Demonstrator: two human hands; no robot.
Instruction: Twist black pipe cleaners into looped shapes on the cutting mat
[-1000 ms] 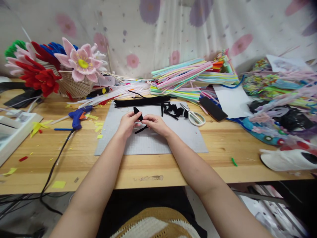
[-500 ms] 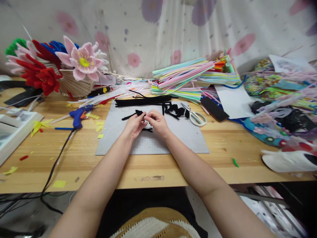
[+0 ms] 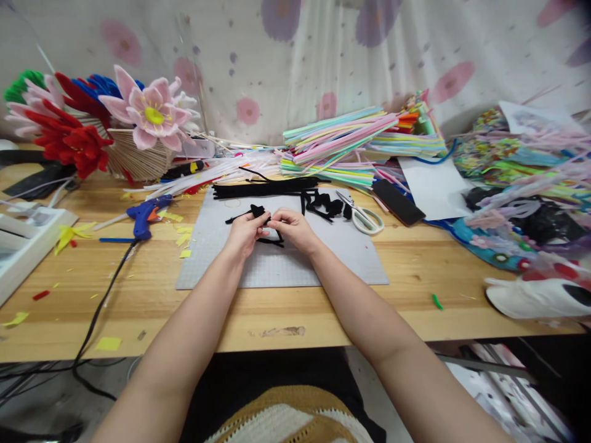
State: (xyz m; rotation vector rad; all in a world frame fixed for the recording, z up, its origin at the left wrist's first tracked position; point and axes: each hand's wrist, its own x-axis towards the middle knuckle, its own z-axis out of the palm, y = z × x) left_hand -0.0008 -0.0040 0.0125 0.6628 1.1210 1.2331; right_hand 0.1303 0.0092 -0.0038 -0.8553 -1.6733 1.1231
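Floral-print curtain behind, pale with pink and purple blotches; wooden worktop (image 3: 295, 320) below it, light-grained, littered with yellow paper scraps.

Head view, the only one. Grey cutting mat (image 3: 332, 258) at centre, faint grid printed on it. Over the mat, left hand (image 3: 244, 232) and right hand (image 3: 292, 229) close together, fingertips pinched shut on a black pipe cleaner (image 3: 257, 212), partly bent into a small looped shape, one loose end trailing toward 9 o'clock, another strand poking out under the right hand. Both grips closed on it, thumbs against forefingers.

Handling, as a judgement: very light, fuzzy outside, thin wire core inside; bends easily and likely holds the bend, so best pinched right beside the fold rather than at the floppy tail. Not fragile, not slippery.

At 12 o'clock of the hands, a bundle of straight black stems (image 3: 265, 187) lying across the mat's far edge. At 1 o'clock, small black curled pieces (image 3: 325, 205), then white-handled scissors (image 3: 364, 215). Further back, stacked pastel stems (image 3: 341, 141), long and straight. At 9 o'clock, blue glue gun (image 3: 145, 215) with black cord running off the near edge. At 10 o'clock, fuzzy pink flower (image 3: 150, 117) with yellow centre, beside red ones.
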